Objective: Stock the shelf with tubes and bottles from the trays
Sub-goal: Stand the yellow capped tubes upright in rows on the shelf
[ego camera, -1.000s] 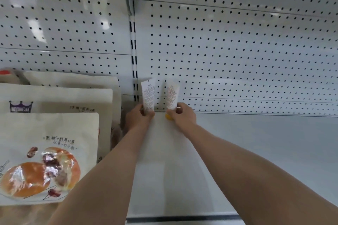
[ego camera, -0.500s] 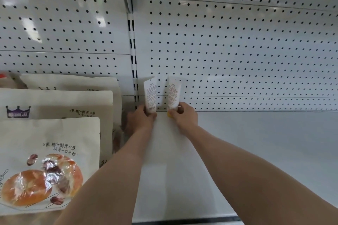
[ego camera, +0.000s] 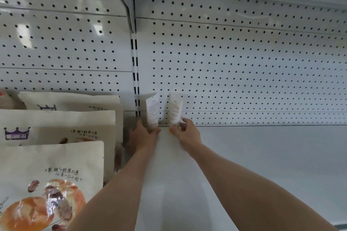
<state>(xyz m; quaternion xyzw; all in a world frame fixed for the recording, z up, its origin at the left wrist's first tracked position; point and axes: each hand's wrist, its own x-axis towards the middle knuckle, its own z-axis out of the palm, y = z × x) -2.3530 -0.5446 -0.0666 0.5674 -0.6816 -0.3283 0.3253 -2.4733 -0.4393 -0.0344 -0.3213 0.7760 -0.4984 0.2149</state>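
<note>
Against the pegboard [ego camera: 244,71], each hand, left [ego camera: 143,135] and right [ego camera: 187,133], grips one upright tube, left tube [ego camera: 152,110], right tube [ego camera: 175,109].

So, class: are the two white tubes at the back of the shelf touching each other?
Apart. The head view shows pegboard between the left tube and the right tube along their whole length.
</note>
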